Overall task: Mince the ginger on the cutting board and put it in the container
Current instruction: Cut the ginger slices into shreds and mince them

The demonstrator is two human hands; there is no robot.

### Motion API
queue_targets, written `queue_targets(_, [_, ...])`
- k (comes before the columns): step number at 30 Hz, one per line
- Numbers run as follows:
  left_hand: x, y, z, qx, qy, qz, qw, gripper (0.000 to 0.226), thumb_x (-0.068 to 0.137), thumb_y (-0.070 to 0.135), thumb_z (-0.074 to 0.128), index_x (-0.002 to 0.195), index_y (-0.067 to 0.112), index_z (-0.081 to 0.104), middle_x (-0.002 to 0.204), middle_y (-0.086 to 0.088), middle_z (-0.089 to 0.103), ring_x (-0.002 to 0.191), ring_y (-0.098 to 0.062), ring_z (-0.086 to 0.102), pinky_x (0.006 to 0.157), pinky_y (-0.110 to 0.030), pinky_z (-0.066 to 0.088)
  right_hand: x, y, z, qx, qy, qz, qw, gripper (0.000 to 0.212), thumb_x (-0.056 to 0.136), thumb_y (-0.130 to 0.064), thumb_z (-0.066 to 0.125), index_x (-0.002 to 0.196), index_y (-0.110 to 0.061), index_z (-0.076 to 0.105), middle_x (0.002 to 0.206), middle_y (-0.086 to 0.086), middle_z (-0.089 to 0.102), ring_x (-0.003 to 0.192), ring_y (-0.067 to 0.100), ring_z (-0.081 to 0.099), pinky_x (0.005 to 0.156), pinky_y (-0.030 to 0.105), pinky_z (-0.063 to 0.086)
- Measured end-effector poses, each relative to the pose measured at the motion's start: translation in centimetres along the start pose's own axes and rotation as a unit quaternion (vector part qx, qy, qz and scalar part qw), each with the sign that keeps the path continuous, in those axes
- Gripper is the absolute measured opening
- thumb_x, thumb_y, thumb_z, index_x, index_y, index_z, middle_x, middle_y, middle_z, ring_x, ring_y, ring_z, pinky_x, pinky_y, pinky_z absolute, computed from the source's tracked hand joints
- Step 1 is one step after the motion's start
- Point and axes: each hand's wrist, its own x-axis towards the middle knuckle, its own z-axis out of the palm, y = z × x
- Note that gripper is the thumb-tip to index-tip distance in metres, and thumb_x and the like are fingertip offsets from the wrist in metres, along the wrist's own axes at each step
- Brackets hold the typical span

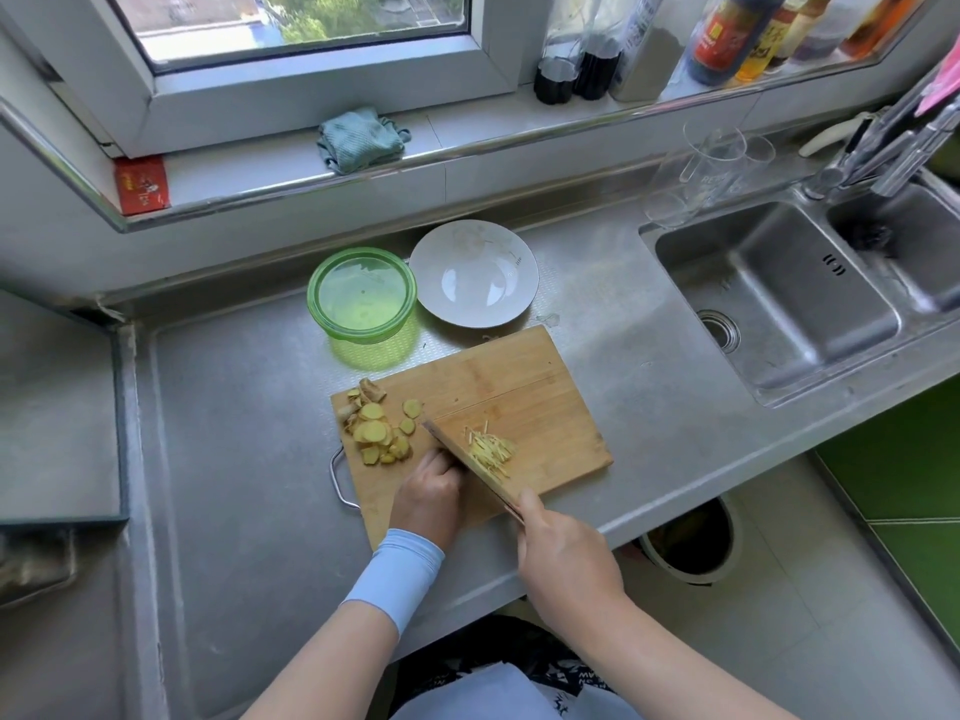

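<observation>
Grips with right hand [561,553], fingers wrapped round the handle, a broad steel cleaver [467,462] on the rectangular bamboo cutting board [498,387], curls left hand [428,493] against the blade, hold beneath hidden, seems mid-mincing yellow ginger slivers [491,452], likely needs sliced ginger rounds [379,433] cut and crosswise chopping before filling the round green plastic container [362,293]

Counts by kind
One cutting board [498,387], one knife [467,462], one green container [362,296], one white bowl [472,275], two sink basins [779,304] [914,252] at right, two hands at bottom: left hand [428,493], right hand [566,558].
</observation>
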Motion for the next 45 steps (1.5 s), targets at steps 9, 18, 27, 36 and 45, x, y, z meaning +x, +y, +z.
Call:
queue_targets(9, [0.0, -0.5, 0.0, -0.008, -0.008, 0.0, 1.0, 0.02, 0.075, 0.003, 0.053, 0.071, 0.008, 0.072, 0.075, -0.008, 0.065, 0.072, -0.028, 0.061, 0.051, -0.031, 0.052, 1.8, -0.6, -0.5, 0.035, -0.002, -0.005, 0.999, 0.009, 0.103, -0.022, 0.038, 0.112, -0.022, 0.039, 0.088, 0.006, 0.066, 0.079, 0.03, 0.064, 0.059, 0.035, 0.039])
queue_targets(18, [0.0, -0.6, 0.0, -0.008, -0.013, 0.006, 1.0, 0.015, 0.067, -0.004, 0.062, 0.07, 0.006, 0.073, 0.076, -0.01, 0.067, 0.073, -0.029, 0.065, 0.052, -0.03, 0.054, 0.8, -0.4, 0.2, 0.023, -0.002, 0.009, 1.0, 0.022, 0.103, -0.019, 0.037, 0.125, -0.021, 0.038, 0.09, 0.003, 0.068, 0.074, 0.027, 0.061, 0.06, 0.036, 0.042])
queue_targets(27, [0.2, -0.1, -0.6, -0.01, 0.014, 0.014, 1.0, 0.011, 0.073, -0.003, 0.066, 0.075, 0.004, 0.074, 0.08, -0.01, 0.068, 0.073, -0.028, 0.065, 0.053, -0.025, 0.052, -0.2, 0.3, -0.2, 0.039, -0.002, 0.001, 0.999, 0.02, 0.105, -0.025, 0.036, 0.124, -0.023, 0.039, 0.083, 0.0, 0.062, 0.067, 0.023, 0.051, 0.059, 0.034, 0.041])
queue_targets(36, [0.0, -0.2, -0.5, -0.019, 0.009, 0.008, 1.0, 0.032, 0.051, -0.016, 0.078, 0.074, 0.004, 0.074, 0.079, -0.011, 0.068, 0.072, -0.029, 0.065, 0.051, -0.026, 0.052, 0.3, -0.3, -0.5, 0.039, -0.006, 0.003, 0.999, 0.02, 0.105, -0.026, 0.035, 0.124, -0.023, 0.038, 0.085, 0.0, 0.062, 0.069, 0.024, 0.052, 0.06, 0.035, 0.038])
queue_targets(45, [0.0, -0.4, 0.0, -0.024, 0.014, 0.001, 1.0, 0.027, 0.078, 0.011, 0.046, 0.071, 0.006, 0.072, 0.076, -0.009, 0.065, 0.07, -0.029, 0.06, 0.05, -0.031, 0.049, 1.7, -0.9, -0.4, 0.038, -0.006, -0.007, 0.999, 0.012, 0.105, -0.025, 0.035, 0.115, -0.022, 0.038, 0.091, 0.006, 0.066, 0.079, 0.031, 0.063, 0.06, 0.036, 0.041])
